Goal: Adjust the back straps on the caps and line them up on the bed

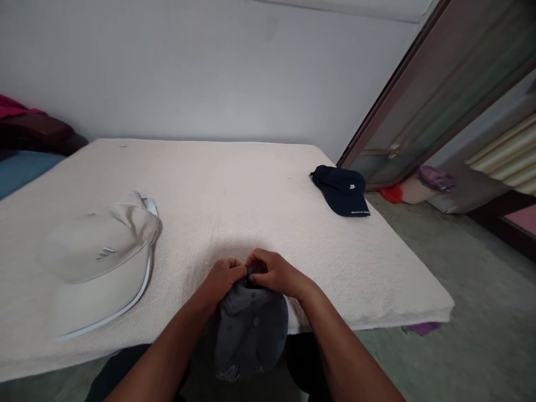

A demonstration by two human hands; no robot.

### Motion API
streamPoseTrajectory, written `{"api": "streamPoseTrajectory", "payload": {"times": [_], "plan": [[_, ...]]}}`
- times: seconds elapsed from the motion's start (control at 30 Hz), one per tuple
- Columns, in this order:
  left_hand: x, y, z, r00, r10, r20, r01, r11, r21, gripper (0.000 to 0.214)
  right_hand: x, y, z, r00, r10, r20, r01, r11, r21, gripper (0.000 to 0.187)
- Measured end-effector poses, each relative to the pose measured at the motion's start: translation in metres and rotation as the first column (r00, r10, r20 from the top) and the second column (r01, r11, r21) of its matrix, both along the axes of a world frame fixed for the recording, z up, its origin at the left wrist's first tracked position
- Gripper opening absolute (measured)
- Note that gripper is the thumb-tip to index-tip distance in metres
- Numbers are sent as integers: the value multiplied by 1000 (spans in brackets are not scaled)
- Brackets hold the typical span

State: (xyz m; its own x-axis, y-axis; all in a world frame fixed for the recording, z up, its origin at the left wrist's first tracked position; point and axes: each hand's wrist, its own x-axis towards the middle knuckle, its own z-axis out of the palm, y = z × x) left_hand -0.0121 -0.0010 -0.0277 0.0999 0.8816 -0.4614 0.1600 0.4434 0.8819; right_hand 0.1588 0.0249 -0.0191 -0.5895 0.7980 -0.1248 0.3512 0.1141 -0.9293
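A dark grey baseball cap (253,329) hangs over the near edge of the covered bed, its crown towards me. At its back strap, my left hand (226,279) pinches the left side. My right hand (274,273) grips the strap from the right, thumb and fingers curled round it. Both hands almost meet there, and the fingers hide the fastening. On the left lies a beige cap (104,251) with a light blue edge and a small mark on its front. A navy cap (342,188) with a white logo rests at the far right.
A cream textured cover (218,190) spreads over the bed up to a pale wall (201,72). Dark red and blue items (33,134) sit at the far left. Beyond the right edge are grey floor (473,268) and a brown-framed door (397,128).
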Motion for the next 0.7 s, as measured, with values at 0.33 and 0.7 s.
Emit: {"api": "streamPoseTrajectory", "payload": {"times": [0.33, 0.7], "plan": [[1, -4, 7, 991, 40, 131, -35, 999, -38, 13, -4, -1, 4, 998, -42, 44, 38, 996, 86, 19], [-7, -8, 18, 793, 221, 568, -40, 949, -312, 9, -4, 3, 4, 981, -120, -152, 100, 986, -135, 14]]}}
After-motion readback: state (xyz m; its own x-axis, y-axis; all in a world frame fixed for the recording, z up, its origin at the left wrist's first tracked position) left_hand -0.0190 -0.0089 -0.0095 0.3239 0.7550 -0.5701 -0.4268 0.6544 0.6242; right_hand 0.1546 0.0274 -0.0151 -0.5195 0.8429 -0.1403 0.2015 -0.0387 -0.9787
